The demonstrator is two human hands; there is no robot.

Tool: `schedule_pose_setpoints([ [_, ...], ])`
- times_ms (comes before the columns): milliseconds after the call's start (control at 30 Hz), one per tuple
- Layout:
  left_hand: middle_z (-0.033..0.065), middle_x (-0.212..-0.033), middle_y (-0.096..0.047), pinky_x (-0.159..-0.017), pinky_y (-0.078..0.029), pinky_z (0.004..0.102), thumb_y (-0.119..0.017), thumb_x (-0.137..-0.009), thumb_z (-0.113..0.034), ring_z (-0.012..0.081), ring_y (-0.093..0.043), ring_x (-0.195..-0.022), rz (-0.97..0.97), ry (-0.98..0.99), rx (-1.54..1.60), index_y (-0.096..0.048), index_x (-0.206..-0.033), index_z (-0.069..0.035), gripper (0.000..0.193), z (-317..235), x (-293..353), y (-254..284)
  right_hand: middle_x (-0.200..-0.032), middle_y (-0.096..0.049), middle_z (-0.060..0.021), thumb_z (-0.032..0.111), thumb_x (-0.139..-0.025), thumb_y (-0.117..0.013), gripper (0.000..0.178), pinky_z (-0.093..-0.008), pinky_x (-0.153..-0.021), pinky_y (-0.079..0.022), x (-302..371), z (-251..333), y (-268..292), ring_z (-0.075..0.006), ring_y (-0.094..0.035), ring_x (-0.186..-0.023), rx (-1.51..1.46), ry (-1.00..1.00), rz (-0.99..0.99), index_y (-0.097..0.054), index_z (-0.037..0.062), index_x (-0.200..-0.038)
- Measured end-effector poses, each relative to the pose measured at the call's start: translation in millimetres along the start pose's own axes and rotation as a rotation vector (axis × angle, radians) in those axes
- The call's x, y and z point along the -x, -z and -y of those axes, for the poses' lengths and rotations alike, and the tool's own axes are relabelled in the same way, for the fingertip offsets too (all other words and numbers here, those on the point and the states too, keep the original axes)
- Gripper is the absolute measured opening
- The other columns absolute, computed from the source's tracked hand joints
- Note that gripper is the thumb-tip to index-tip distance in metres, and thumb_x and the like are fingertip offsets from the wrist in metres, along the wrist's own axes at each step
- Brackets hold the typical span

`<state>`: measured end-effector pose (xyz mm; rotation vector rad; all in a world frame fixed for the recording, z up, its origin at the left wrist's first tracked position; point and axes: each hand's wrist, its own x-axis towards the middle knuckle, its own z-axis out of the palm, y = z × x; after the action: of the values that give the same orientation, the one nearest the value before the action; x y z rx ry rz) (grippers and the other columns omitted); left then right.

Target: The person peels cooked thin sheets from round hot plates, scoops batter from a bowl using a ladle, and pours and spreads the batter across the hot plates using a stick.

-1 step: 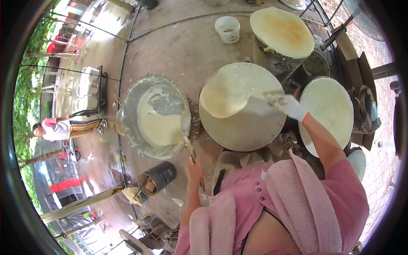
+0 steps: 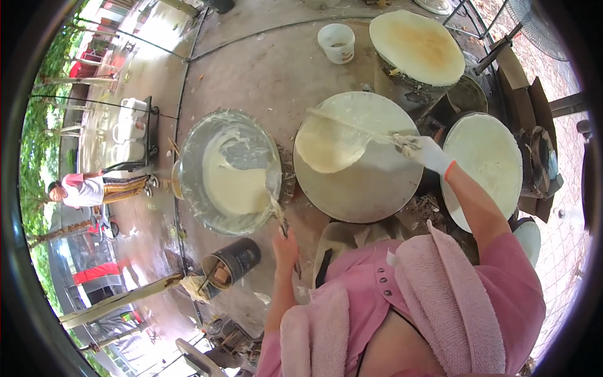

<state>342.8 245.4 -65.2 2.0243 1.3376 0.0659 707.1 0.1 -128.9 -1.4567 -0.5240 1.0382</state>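
Observation:
My left hand (image 2: pixel 286 249), bare, is closed round the cloth-wrapped handle of a ladle (image 2: pixel 273 182). Its bowl rests inside the right rim of a wide metal basin (image 2: pixel 193 200) that holds pale batter (image 2: pixel 235 188). In a white glove, my right hand (image 2: pixel 430 156) grips the wrapped end of a long thin batter spreader (image 2: pixel 342 121). The blade reaches left across a round griddle (image 2: pixel 370 195), somewhat blurred. Under it, batter (image 2: pixel 330 151) covers the griddle's upper part, while the near part is bare metal.
A second griddle (image 2: pixel 483 169) covered in pale batter stands to the right. Beyond it, a browned flat crepe (image 2: pixel 418 47) lies on another griddle. A white bucket (image 2: pixel 336 44) and a dark can (image 2: pixel 232 264) stand on the floor. Far left, a person (image 2: pixel 88 190) stands near a cart.
The spreader's blade now shows as a distinct strip over the upper griddle, where it was a blur before. My right hand has shifted very slightly; the left stays on the ladle.

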Motion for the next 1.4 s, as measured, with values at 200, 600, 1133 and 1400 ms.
schedule_pose_setpoints([
  [200, 0.0261, -0.082, -0.06, -0.067, -0.043, 0.048, -0.053, -0.086, -0.015, 0.0441, -0.056, -0.078, -0.102, -0.288, -0.177, -0.052, -0.098, 0.005, 0.024, 6, -46, -10, -0.111, -0.063, -0.0023, 0.002, -0.082, -0.056, 0.035, -0.023, -0.08, -0.045, 12, 20, -9, -0.0095, -0.056, -0.088, 0.411, -0.101, 0.236, -0.057, -0.0016, -0.117],
  [600, 0.0268, -0.075, -0.059, -0.065, -0.045, 0.0519, -0.053, -0.085, -0.015, 0.0431, -0.058, -0.073, 0.087, -0.489, -0.558, -0.046, -0.09, 0.0, 0.017, 16, -4, 2, -0.087, -0.064, 0.0001, 0.009, -0.085, -0.058, 0.029, -0.0219, -0.065, -0.044, 14, 32, -26, -0.006, -0.05, -0.076, 0.565, -0.334, 0.253, -0.059, 0.0007, -0.113],
  [1133, 0.0129, -0.066, -0.056, -0.057, -0.043, 0.0348, -0.055, -0.088, -0.015, 0.023, -0.05, -0.057, 0.072, -0.709, 0.163, -0.053, -0.092, 0.0, 0.015, 22, -5, 78, -0.061, -0.048, 0.0037, 0.025, -0.088, -0.057, 0.015, -0.0225, -0.034, -0.034, 66, -20, -304, -0.0069, -0.042, -0.042, -0.655, -0.264, -0.359, -0.055, 0.0115, -0.093],
  [1400, -0.0005, -0.059, -0.045, -0.043, -0.034, 0.0242, -0.053, -0.089, -0.011, 0.0082, -0.04, -0.047, 0.288, -0.28, 0.455, -0.05, -0.083, -0.001, 0.012, 101, -24, 124, -0.091, -0.062, -0.0231, 0.035, -0.088, -0.047, 0.029, -0.0506, -0.075, -0.045, 39, -59, -363, -0.0432, -0.057, -0.089, 0.379, -0.501, -0.937, -0.051, 0.0112, -0.104],
])
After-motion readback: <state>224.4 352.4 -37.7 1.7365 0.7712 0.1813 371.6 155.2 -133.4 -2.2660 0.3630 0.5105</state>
